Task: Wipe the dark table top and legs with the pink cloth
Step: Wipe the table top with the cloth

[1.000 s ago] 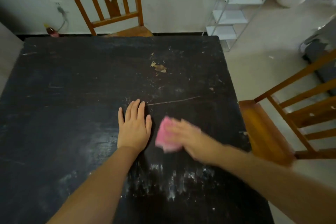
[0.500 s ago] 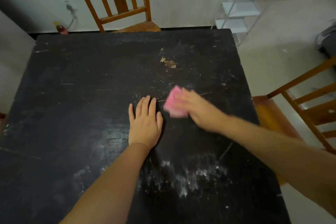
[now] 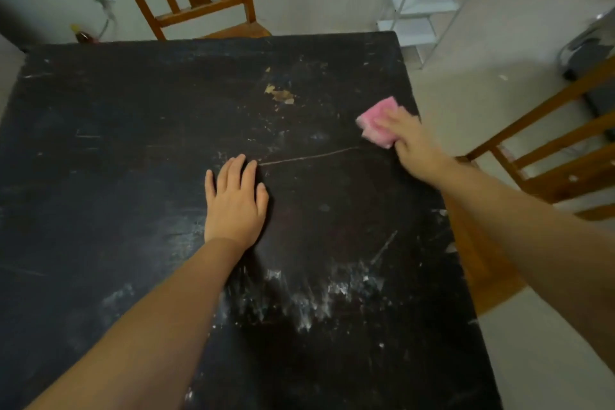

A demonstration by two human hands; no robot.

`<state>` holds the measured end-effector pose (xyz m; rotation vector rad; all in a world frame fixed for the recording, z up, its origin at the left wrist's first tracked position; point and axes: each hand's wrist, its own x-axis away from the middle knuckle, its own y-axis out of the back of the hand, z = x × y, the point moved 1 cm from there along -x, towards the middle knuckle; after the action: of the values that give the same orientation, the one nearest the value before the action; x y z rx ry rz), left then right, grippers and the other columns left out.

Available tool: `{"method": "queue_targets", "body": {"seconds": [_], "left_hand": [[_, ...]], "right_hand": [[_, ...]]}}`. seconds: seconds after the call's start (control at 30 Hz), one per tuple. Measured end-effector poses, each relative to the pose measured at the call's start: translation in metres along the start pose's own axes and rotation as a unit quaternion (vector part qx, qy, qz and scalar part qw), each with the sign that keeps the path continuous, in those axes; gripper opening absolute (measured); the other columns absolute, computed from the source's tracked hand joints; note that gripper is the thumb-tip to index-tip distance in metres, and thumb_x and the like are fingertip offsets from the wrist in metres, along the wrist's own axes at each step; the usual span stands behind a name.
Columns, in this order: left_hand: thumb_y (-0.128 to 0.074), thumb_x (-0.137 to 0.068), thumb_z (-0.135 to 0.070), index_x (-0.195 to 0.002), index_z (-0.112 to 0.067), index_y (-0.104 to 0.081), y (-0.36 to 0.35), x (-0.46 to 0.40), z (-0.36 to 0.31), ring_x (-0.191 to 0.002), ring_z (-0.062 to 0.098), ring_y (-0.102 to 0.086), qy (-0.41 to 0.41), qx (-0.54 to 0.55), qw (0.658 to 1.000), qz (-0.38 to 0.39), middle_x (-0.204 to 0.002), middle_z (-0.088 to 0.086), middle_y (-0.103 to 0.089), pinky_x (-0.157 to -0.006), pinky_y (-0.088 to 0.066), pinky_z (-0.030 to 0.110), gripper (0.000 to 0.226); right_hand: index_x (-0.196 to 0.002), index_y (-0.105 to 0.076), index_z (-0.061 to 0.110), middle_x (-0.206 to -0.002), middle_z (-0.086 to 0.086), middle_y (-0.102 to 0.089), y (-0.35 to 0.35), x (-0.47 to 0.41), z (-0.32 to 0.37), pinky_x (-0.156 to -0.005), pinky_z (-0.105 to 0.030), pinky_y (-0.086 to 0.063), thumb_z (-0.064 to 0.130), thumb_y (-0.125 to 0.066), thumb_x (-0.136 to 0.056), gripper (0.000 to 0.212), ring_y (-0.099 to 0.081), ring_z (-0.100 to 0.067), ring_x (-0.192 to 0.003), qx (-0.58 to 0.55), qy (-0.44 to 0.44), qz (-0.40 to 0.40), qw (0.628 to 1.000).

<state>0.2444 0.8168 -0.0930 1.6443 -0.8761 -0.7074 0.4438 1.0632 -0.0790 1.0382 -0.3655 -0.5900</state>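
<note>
The dark table top (image 3: 133, 150) fills most of the view, scratched and smeared with white residue near its front. My right hand (image 3: 411, 140) presses the folded pink cloth (image 3: 377, 121) flat on the table close to the right edge, fingers laid over the cloth and its near side tucked under them. My left hand (image 3: 234, 203) lies flat on the table's middle, fingers straight and together. A light chipped patch (image 3: 279, 95) shows left of the cloth. The table legs are hidden.
A wooden chair (image 3: 199, 0) stands behind the far edge. Another wooden chair (image 3: 539, 176) stands at the right side, its seat under my right forearm. A white shelf rack (image 3: 422, 0) stands at the back right, and a small bottle (image 3: 81, 35) sits by the wall.
My right hand has swept the pink cloth from beside my left hand up and out to the table's right edge. My left hand has stayed flat in place.
</note>
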Motion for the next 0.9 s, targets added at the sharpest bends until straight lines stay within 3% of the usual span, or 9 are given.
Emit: {"method": "queue_targets", "body": {"seconds": [0.13,0.23,0.3,0.33,0.43,0.6,0.7,0.83,0.9], "left_hand": [[-0.033,-0.096,-0.028,-0.137,-0.009,-0.036,0.001,0.0,-0.001,-0.138,0.027,-0.02,0.005,0.013,1.0,0.007,-0.148,0.011,-0.03,-0.114,-0.003,0.049,0.045],[-0.035,-0.096,-0.026,-0.138,-0.009,-0.035,0.003,0.002,-0.002,-0.139,0.027,-0.019,0.005,0.01,1.0,0.009,-0.148,0.011,-0.029,-0.114,-0.003,0.049,0.045],[-0.036,-0.096,-0.025,-0.137,-0.009,-0.036,0.003,0.001,-0.003,-0.138,0.027,-0.02,0.005,0.012,1.0,0.004,-0.148,0.011,-0.03,-0.114,-0.003,0.048,0.044],[-0.036,-0.096,-0.024,-0.137,-0.009,-0.036,0.003,0.001,-0.003,-0.138,0.027,-0.02,0.006,0.016,1.0,0.001,-0.148,0.012,-0.03,-0.114,-0.003,0.048,0.044],[-0.037,-0.096,-0.022,-0.136,-0.008,-0.037,0.001,0.001,-0.002,-0.138,0.027,-0.022,0.005,0.015,1.0,-0.008,-0.147,0.012,-0.031,-0.114,-0.004,0.048,0.042],[-0.037,-0.096,-0.022,-0.135,-0.008,-0.038,-0.001,0.0,-0.001,-0.136,0.028,-0.023,0.001,0.015,1.0,-0.014,-0.146,0.012,-0.032,-0.113,-0.005,0.048,0.041],[-0.036,-0.096,-0.023,-0.136,-0.009,-0.038,0.0,0.001,-0.002,-0.136,0.03,-0.023,0.001,0.015,1.0,-0.011,-0.147,0.012,-0.031,-0.114,-0.005,0.048,0.042],[-0.034,-0.096,-0.025,-0.137,-0.008,-0.036,0.002,0.003,-0.002,-0.136,0.03,-0.022,0.004,0.017,1.0,-0.007,-0.147,0.013,-0.03,-0.114,-0.005,0.048,0.044],[-0.034,-0.097,-0.026,-0.137,-0.008,-0.035,0.004,0.004,-0.002,-0.137,0.031,-0.021,0.004,0.013,1.0,0.004,-0.148,0.013,-0.028,-0.114,-0.005,0.049,0.045]], "right_hand": [[-0.142,-0.024,0.033,-0.15,0.016,-0.004,-0.014,0.147,0.05,-0.111,-0.02,0.016,-0.013,-0.033,-0.089,0.07,0.008,-0.005,-0.14,-0.033,0.061,0.128,0.989],[-0.141,-0.025,0.041,-0.157,0.012,-0.007,-0.021,0.186,0.074,-0.118,-0.039,0.006,-0.004,-0.042,-0.09,0.071,0.007,-0.01,-0.145,-0.021,0.094,0.228,0.969],[-0.13,-0.05,0.029,-0.137,-0.014,-0.048,-0.015,0.131,0.059,-0.108,-0.052,-0.031,0.012,-0.055,-0.086,0.047,-0.037,-0.033,-0.132,0.037,-0.002,0.189,0.981],[-0.127,-0.054,0.024,-0.13,-0.016,-0.054,-0.003,0.097,0.045,-0.104,-0.049,-0.038,0.012,-0.056,-0.085,0.044,-0.046,-0.031,-0.125,0.04,-0.032,0.161,0.986],[-0.139,-0.043,0.021,-0.148,0.001,-0.036,0.034,0.022,-0.006,-0.114,-0.026,-0.018,-0.005,-0.043,-0.091,0.055,-0.029,-0.011,-0.138,-0.028,-0.039,0.036,0.998],[-0.136,-0.045,0.012,-0.149,-0.006,-0.031,0.016,0.066,-0.004,-0.103,0.0,0.0,-0.005,-0.037,-0.094,0.046,-0.022,-0.021,-0.141,-0.051,-0.041,0.016,0.998],[-0.137,-0.029,0.024,-0.146,0.011,-0.02,-0.004,0.165,0.009,-0.113,-0.014,0.002,-0.004,-0.039,-0.093,0.054,-0.019,-0.016,-0.143,-0.058,-0.019,0.021,0.998],[-0.138,-0.025,0.045,-0.147,0.036,-0.01,-0.026,0.263,0.044,-0.116,-0.019,-0.008,0.055,-0.018,-0.098,0.042,-0.009,0.005,-0.141,-0.051,0.053,0.086,0.994],[-0.142,-0.019,0.038,-0.15,0.029,-0.013,-0.012,0.263,0.065,-0.116,-0.021,-0.012,0.02,-0.026,-0.103,0.043,-0.011,0.005,-0.14,-0.044,0.077,0.129,0.988]]}}
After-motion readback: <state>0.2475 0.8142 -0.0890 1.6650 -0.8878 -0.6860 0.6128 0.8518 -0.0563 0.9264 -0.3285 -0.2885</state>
